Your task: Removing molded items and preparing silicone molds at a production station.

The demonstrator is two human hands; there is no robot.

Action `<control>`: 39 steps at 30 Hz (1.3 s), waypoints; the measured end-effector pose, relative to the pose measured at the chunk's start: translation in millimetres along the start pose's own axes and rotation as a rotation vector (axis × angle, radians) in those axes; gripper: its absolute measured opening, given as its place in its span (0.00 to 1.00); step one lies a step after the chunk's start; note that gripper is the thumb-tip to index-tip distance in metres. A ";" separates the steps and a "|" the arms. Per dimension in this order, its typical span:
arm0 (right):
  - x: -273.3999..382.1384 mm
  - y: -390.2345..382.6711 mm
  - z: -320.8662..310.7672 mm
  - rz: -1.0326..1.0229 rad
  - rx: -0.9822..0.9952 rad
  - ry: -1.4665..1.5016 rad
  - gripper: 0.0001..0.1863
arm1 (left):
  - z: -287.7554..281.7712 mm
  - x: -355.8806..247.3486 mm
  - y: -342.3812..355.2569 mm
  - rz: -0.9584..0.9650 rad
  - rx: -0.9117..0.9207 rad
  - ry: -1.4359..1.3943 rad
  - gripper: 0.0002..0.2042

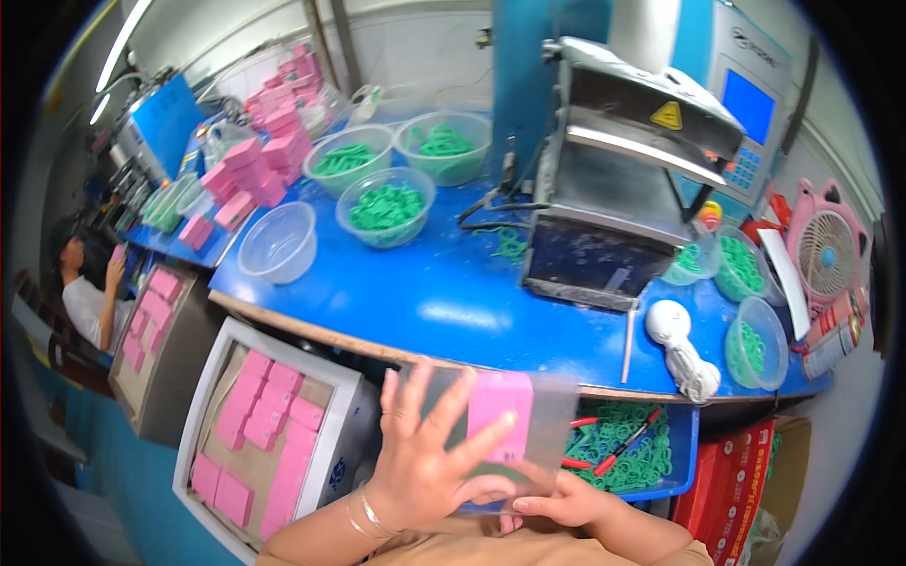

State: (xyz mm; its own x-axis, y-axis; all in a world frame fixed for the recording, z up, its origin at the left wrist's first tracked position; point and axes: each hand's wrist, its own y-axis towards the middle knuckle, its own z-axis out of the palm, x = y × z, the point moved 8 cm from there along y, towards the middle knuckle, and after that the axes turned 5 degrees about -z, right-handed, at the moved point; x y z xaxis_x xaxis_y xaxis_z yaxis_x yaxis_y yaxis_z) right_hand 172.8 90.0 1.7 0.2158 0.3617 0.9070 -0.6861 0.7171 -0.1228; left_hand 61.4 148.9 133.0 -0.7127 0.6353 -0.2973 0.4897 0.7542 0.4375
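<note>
A clear plastic bag (555, 415) with a pink card (495, 406) in it is up in front of me at the table's front edge. My left hand (420, 457) lies across the bag's left side with its fingers spread, the index finger stretched over the pink card. At the bag's lower right corner, my right hand (571, 500) has thumb and fingers pinched on the plastic. Just beyond the right hand, a blue tray (681, 472) holds many small green pieces (642, 443) and red-handled tools (613, 460).
On the blue table (425, 307) stand clear bowls of green pieces (387, 208), an empty bowl (278, 243), a press machine (613, 189), a white cord bundle (681, 349) and a pink fan (826, 245). A box of pink packs (236, 500) stands lower left. Another person (90, 292) sits far left.
</note>
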 end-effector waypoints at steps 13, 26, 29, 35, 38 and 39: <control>172.1 -44.1 -16.0 -0.306 -0.199 0.424 0.35 | 62.7 63.9 -6.8 -0.181 0.037 0.294 0.44; 197.6 -30.5 -30.6 -0.409 -0.185 0.360 0.37 | 70.6 67.1 -7.8 -0.182 -0.004 0.373 0.42; 197.3 -27.5 -28.9 -0.399 -0.167 0.370 0.37 | 65.8 64.9 -9.5 -0.171 -0.022 0.385 0.42; 204.5 -11.7 -57.9 -0.434 -0.249 0.384 0.36 | 69.6 66.7 -4.5 -0.189 -0.025 0.372 0.43; 209.4 -9.0 -75.0 -0.570 -0.309 0.457 0.32 | 71.7 66.2 -3.4 -0.173 -0.034 0.376 0.43; 210.6 -6.2 -82.9 -0.590 -0.453 0.383 0.25 | 71.7 65.3 -3.1 -0.167 -0.040 0.378 0.43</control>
State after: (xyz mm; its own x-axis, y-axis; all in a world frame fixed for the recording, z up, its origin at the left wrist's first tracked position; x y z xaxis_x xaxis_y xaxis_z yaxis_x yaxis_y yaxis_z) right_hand 280.1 211.1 160.1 0.7293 -0.0299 0.6836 -0.0580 0.9927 0.1053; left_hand 49.3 200.0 51.4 -0.9187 0.3932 -0.0376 0.3371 0.8301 0.4442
